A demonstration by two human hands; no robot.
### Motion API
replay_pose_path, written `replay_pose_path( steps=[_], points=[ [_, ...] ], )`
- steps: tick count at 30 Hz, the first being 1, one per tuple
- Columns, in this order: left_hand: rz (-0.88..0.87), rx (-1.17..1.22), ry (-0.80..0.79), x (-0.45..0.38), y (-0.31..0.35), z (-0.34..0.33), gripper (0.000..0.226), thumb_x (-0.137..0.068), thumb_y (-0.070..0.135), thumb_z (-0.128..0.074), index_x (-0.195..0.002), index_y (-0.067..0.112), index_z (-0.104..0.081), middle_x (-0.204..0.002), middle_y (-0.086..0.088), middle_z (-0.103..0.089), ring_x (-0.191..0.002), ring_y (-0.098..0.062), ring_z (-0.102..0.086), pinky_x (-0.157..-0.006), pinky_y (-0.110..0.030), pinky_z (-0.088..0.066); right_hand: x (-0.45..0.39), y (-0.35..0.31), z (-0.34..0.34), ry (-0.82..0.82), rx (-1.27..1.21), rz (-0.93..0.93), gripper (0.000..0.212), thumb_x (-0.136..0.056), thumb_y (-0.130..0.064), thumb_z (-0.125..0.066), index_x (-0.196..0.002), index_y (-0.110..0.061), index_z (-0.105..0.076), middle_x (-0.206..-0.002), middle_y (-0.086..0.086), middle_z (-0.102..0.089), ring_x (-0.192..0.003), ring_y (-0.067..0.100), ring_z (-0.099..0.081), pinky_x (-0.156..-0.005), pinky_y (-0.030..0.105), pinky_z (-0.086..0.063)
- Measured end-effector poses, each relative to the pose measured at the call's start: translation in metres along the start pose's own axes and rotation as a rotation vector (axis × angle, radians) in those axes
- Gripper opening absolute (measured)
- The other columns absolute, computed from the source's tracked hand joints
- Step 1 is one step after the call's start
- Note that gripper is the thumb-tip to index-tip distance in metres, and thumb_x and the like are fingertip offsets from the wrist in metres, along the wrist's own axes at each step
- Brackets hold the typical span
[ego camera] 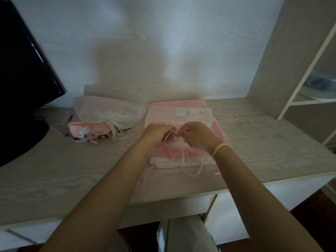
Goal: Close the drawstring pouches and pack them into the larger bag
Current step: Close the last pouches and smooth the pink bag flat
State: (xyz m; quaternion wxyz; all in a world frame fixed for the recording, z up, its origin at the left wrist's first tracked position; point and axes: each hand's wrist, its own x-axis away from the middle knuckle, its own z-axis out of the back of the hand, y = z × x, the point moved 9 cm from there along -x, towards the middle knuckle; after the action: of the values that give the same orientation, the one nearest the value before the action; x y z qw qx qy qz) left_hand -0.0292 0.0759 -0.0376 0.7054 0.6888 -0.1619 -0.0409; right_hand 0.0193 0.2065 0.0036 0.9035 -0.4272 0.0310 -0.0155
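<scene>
Both hands meet over a pink pouch [183, 151] lying flat on the desk [254, 142], in front of the person, its gathered mouth toward the near edge. Left hand [157, 132] and right hand [197, 136] each have fingers curled, pinching a white cord [182, 160] between them; looks like tying or cinching the drawstring. The cord's loose loop hangs past the pouch mouth onto the desk.

To do this well, probably: pull both cord ends evenly so the mouth gathers without bunching to one side, keep the pouch flat, snug the knot close to the fabric. The cord is thin and slack, so it could slip from a light pinch.

Pose: both forearms reach forward and converge, wrists slightly raised above the pouch, knuckles up, fingertips facing each other and nearly touching. A yellow band [219, 149] sits on the right wrist.

A pile of other pouches [107, 122] sits to the left, near a monitor [23, 79], cords trailing; whether all are closed, cannot tell. Which piece is the larger bag is also unclear.
</scene>
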Motion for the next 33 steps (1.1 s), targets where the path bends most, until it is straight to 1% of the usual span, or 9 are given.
replay_pose_path(
  steps=[3, 10, 13, 16, 20, 25, 28, 31, 33],
  points=[
    [-0.017, 0.018, -0.02, 0.0, 0.002, -0.002, 0.012, -0.089, 0.01, -0.066, -0.094, 0.001, -0.072, -0.084, -0.016, -0.072, -0.069, -0.023, -0.067, -0.06, -0.027, -0.054, 0.006, -0.004, -0.017, -0.165, 0.034, 0.003, 0.023, -0.092, -0.021, -0.057, -0.075, -0.012, -0.071, -0.058, 0.004, -0.055, -0.049, 0.015, -0.047, -0.046, 0.026, -0.043],
    [-0.043, -0.085, -0.119, 0.005, 0.009, -0.007, 0.019, -0.08, -0.008, -0.071, -0.097, 0.0, -0.071, -0.076, -0.01, -0.07, -0.061, -0.013, -0.065, -0.059, -0.019, -0.052, 0.008, 0.007, -0.021, -0.234, 0.16, -0.08, 0.026, -0.093, -0.027, -0.057, -0.083, -0.005, -0.069, -0.061, 0.002, -0.057, -0.051, 0.015, -0.052, -0.053, 0.026, -0.046],
    [-0.105, -0.229, -0.086, 0.005, 0.015, 0.001, 0.019, -0.078, -0.001, -0.076, -0.092, 0.012, -0.074, -0.083, -0.009, -0.072, -0.07, -0.016, -0.064, -0.067, -0.023, -0.053, 0.0, 0.003, 0.005, -0.035, 0.088, -0.052, 0.018, -0.092, -0.021, -0.057, -0.085, -0.01, -0.07, -0.065, 0.0, -0.061, -0.052, 0.013, -0.052, -0.048, 0.022, -0.044],
    [-0.176, -0.378, -0.021, 0.006, 0.022, 0.006, 0.019, -0.078, 0.008, -0.08, -0.085, 0.025, -0.074, -0.087, 0.001, -0.074, -0.078, -0.01, -0.067, -0.071, -0.02, -0.054, -0.006, -0.004, 0.023, 0.14, -0.003, -0.012, 0.018, -0.09, -0.008, -0.053, -0.1, -0.013, -0.068, -0.085, 0.002, -0.068, -0.053, 0.013, -0.057, -0.046, 0.021, -0.045],
    [-0.279, -0.459, 0.039, 0.008, 0.026, 0.003, 0.024, -0.078, 0.009, -0.079, -0.077, 0.032, -0.073, -0.079, 0.005, -0.072, -0.073, -0.012, -0.068, -0.07, -0.026, -0.056, -0.017, -0.004, -0.003, -0.06, -0.071, -0.087, 0.018, -0.092, -0.009, -0.056, -0.108, -0.011, -0.063, -0.085, 0.017, -0.073, -0.054, 0.025, -0.062, -0.051, 0.032, -0.052],
    [-0.411, -0.573, 0.134, 0.013, 0.035, 0.003, 0.017, -0.08, 0.005, -0.072, -0.087, 0.02, -0.077, -0.068, 0.013, -0.065, -0.055, 0.005, -0.056, -0.052, -0.006, -0.04, -0.02, -0.006, -0.013, -0.166, -0.083, -0.157, 0.021, -0.086, 0.002, -0.052, -0.096, -0.008, -0.068, -0.075, 0.015, -0.068, -0.047, 0.019, -0.057, -0.046, 0.025, -0.046],
    [-0.435, -0.567, 0.19, 0.015, 0.036, 0.005, 0.017, -0.081, 0.006, -0.07, -0.088, 0.018, -0.078, -0.065, 0.012, -0.063, -0.056, -0.002, -0.054, -0.056, -0.015, -0.043, -0.018, -0.004, -0.022, -0.245, -0.208, -0.176, 0.024, -0.083, 0.004, -0.049, -0.096, -0.005, -0.067, -0.078, 0.014, -0.065, -0.047, 0.019, -0.054, -0.043, 0.022, -0.041],
    [-0.413, -0.45, 0.236, 0.011, 0.032, 0.007, 0.012, -0.08, 0.009, -0.074, -0.085, 0.02, -0.078, -0.076, 0.003, -0.071, -0.066, -0.016, -0.064, -0.064, -0.026, -0.053, -0.016, 0.003, -0.026, -0.286, -0.381, -0.24, 0.024, -0.089, 0.002, -0.043, -0.103, -0.002, -0.063, -0.075, 0.012, -0.067, -0.047, 0.019, -0.051, -0.049, 0.025, -0.039],
    [-0.39, -0.38, 0.245, 0.011, 0.03, 0.008, 0.014, -0.08, 0.008, -0.074, -0.083, 0.022, -0.077, -0.083, 0.003, -0.073, -0.071, -0.014, -0.068, -0.066, -0.026, -0.055, -0.014, 0.007, -0.028, -0.288, -0.509, -0.294, 0.025, -0.092, 0.0, -0.04, -0.106, 0.0, -0.061, -0.073, 0.01, -0.069, -0.044, 0.016, -0.047, -0.052, 0.028, -0.037]
  ],
)
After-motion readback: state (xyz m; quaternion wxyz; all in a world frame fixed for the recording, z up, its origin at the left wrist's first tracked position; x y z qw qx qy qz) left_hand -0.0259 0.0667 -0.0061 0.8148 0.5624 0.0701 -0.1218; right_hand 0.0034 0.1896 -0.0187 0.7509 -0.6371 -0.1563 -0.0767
